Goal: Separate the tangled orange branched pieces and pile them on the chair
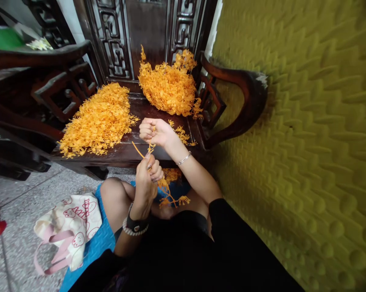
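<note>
Low in front of the chair, my left hand [148, 168] is closed around an orange plastic strand [138, 150]. Its thin end sticks up past the thumb, and a branched tail [170, 196] with small flower-like tips hangs below the fist. My right hand [155, 130], just above and beyond the left, has its fingers curled in; a small orange plastic piece shows between them. On the dark wooden seat a wide heap of orange plastic pieces [102, 119] lies to the left. Toward the chair back is a second, rounder orange pile [170, 87].
Loose orange bits [183, 134] lie on the seat beside my right forearm. The carved chair's armrest [249, 89] stands against a yellow-green textured wall [307, 134]. A white cloth bag with pink straps [76, 225] rests on a blue mat [102, 241] left of my knee.
</note>
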Available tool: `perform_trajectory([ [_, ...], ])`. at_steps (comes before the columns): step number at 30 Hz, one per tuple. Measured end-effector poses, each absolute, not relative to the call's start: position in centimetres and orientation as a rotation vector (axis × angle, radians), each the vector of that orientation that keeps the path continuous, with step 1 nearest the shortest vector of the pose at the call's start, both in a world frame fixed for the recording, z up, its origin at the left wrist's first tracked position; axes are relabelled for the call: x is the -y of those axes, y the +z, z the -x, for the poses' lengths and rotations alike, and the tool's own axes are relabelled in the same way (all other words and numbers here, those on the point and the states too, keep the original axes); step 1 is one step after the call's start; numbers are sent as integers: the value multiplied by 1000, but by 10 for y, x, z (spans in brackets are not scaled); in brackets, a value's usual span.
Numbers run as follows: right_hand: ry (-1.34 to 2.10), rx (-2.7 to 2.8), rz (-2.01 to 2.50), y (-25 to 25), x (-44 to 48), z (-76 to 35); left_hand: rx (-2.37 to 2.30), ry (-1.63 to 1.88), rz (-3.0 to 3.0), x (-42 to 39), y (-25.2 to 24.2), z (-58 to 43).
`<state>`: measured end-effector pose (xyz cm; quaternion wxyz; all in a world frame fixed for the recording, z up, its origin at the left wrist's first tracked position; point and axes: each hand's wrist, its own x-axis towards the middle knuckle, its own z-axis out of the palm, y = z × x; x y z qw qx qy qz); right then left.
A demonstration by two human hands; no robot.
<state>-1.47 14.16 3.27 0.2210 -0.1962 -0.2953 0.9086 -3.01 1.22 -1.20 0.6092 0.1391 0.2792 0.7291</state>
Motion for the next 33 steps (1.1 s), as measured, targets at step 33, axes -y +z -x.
perform_trajectory([
  [33,1139,1849,592,11,-30,-112,-576,2084,-501,-19,-27,58],
])
